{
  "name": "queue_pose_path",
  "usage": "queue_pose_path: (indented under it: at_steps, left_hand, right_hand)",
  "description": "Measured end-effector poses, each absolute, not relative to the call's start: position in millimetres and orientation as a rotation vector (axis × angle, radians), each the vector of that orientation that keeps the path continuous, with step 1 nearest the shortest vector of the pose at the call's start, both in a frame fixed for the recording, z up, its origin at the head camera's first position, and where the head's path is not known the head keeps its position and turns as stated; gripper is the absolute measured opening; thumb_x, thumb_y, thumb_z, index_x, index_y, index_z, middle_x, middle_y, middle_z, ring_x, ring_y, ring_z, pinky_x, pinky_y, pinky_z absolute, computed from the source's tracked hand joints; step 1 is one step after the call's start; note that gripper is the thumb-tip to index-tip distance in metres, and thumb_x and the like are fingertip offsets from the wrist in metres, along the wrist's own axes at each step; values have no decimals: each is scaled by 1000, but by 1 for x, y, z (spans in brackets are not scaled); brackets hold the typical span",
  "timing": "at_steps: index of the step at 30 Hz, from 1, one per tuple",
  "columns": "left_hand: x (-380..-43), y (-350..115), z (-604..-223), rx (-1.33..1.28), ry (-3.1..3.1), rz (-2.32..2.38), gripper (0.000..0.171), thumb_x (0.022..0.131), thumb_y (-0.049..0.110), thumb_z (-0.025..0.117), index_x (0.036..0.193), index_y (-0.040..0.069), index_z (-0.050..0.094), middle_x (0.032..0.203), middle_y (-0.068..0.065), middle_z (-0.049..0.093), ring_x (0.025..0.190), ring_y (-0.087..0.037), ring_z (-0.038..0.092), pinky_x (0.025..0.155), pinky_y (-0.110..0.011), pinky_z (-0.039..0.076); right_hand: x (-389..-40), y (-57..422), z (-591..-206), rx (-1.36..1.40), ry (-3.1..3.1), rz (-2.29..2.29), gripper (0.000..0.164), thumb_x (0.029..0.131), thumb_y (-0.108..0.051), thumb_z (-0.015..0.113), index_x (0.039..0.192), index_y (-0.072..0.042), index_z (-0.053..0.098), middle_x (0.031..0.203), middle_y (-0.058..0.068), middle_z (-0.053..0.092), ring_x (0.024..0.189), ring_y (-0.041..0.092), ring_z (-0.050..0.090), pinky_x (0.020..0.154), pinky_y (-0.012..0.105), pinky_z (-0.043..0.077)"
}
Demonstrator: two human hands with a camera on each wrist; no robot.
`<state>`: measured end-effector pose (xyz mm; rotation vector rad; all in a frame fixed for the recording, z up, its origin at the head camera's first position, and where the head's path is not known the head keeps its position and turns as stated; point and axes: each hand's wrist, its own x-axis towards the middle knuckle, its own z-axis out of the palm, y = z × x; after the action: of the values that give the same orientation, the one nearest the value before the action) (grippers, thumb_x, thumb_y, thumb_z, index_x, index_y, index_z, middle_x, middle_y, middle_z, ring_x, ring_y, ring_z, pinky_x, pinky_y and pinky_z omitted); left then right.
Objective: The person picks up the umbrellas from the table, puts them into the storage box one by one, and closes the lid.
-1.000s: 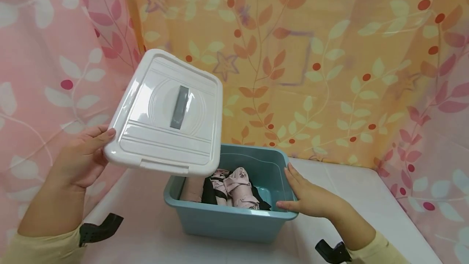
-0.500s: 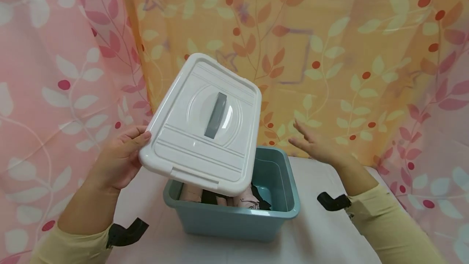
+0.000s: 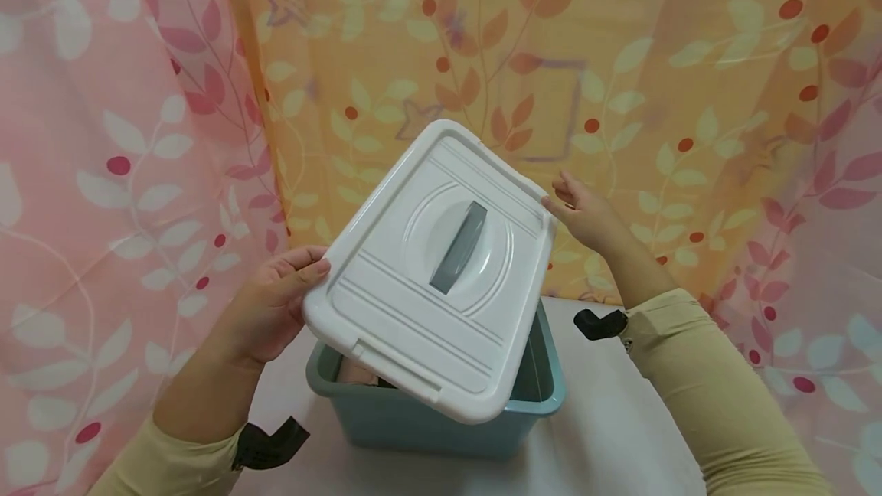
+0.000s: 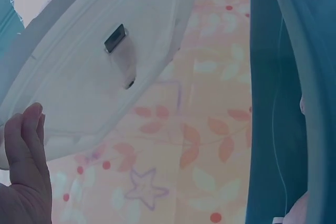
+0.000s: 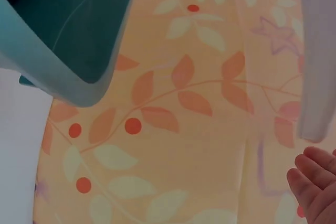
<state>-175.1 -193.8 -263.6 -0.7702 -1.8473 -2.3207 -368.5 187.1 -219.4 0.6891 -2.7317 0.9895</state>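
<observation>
A white plastic lid (image 3: pixel 386 262) with a grey handle (image 3: pixel 458 247) hangs tilted above a blue-green storage bin (image 3: pixel 420 425). My left hand (image 3: pixel 272 312) pinches its left corner, thumb on top; in the left wrist view the fingers (image 4: pixel 26 140) lie against the underside. At the far right corner is my right hand (image 3: pixel 589 217), thumb tip right at the lid's edge. From the right wrist its extended fingers (image 5: pixel 315 174) show just below the lid's end (image 5: pixel 320 77). Inside the bin, rolled pink and black clothes (image 3: pixel 354 372) are mostly hidden by the lid.
The bin stands on a white-covered table (image 3: pixel 620 404). Behind it hangs an orange floral curtain (image 3: pixel 641 21), with a pink one (image 3: pixel 55 136) along the left. Each forearm wears a black camera mount, one on the left wrist (image 3: pixel 272 442) and another on the right (image 3: pixel 599 324).
My left hand has carried the lid rightward and lower over the bin. The right hand has left the bin's right rim and risen to the lid's far right corner.
</observation>
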Motion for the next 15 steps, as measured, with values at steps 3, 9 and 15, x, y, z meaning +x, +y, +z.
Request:
queue_pose_path:
  at_steps: [3,9,15]
  left_hand:
    - [-177,-190,-265,-772,-1856,-2334,22,96,4,41,107,5,61,99,-5,64,87,-17,64,77,-30,52]
    - [-178,-186,-266,-725,-1931,-2311,19,96,7,45,108,5,60,99,-6,64,86,-17,64,76,-30,53]
    - [-181,-185,-268,-684,-2003,-2274,18,95,9,48,109,5,58,100,-6,61,87,-19,63,77,-33,52]
  right_hand:
    - [-374,186,-224,658,-2715,955,72,92,-44,48,146,-6,18,134,17,47,124,31,42,100,47,35]
    - [-378,184,-235,610,-2750,935,53,92,-39,51,134,-7,47,117,18,58,107,30,53,87,44,44]
    - [-375,183,-242,620,-2656,797,34,94,-28,50,117,-5,61,104,18,63,88,28,57,74,40,47]
